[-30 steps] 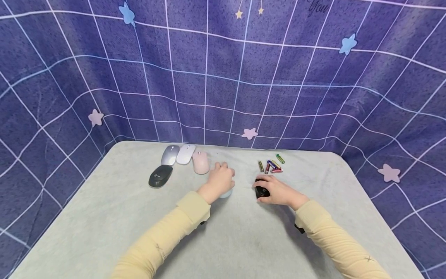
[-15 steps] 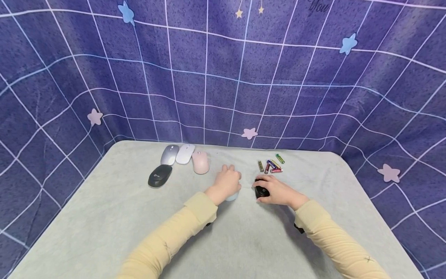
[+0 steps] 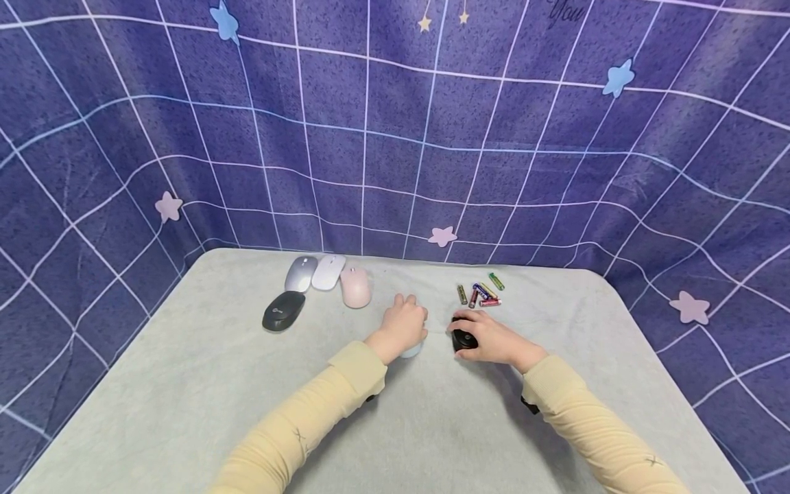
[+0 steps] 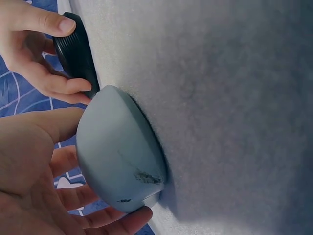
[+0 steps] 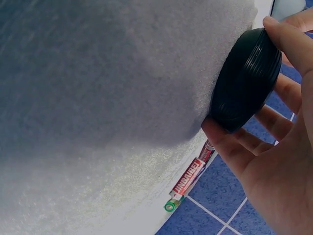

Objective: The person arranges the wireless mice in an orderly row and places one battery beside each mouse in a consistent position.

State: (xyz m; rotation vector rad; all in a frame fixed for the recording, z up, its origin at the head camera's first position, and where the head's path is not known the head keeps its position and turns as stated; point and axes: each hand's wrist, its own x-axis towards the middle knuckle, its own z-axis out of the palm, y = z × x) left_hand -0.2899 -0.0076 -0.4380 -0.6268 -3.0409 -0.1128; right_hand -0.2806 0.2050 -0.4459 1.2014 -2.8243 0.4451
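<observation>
A light blue computer mouse [image 4: 117, 152] with dark scuffs near one end rests on the table under my left hand [image 3: 404, 324]. In the left wrist view the thumb lies along one side of it and the fingers curl round the other. My right hand [image 3: 490, 337] grips a black computer mouse [image 3: 463, 336] with ridged sides, just to the right of the blue one. Its thumb and fingers hold the two sides, as the right wrist view shows. From the head view most of the blue mouse [image 3: 412, 350] is hidden beneath the left hand.
Several batteries [image 3: 490, 302] lie loose behind the right hand. At the back left sit a grey mouse [image 3: 301, 274], a white mouse [image 3: 328, 273], a pink mouse [image 3: 356, 288] and a dark mouse [image 3: 284, 311]. A purple curtain [image 3: 395, 137] hangs behind the pale table [image 3: 444, 425].
My left hand has slid right with the light blue mouse, closer to the black one, and has slowed in the last half second. The right hand stays in place on its mouse.
</observation>
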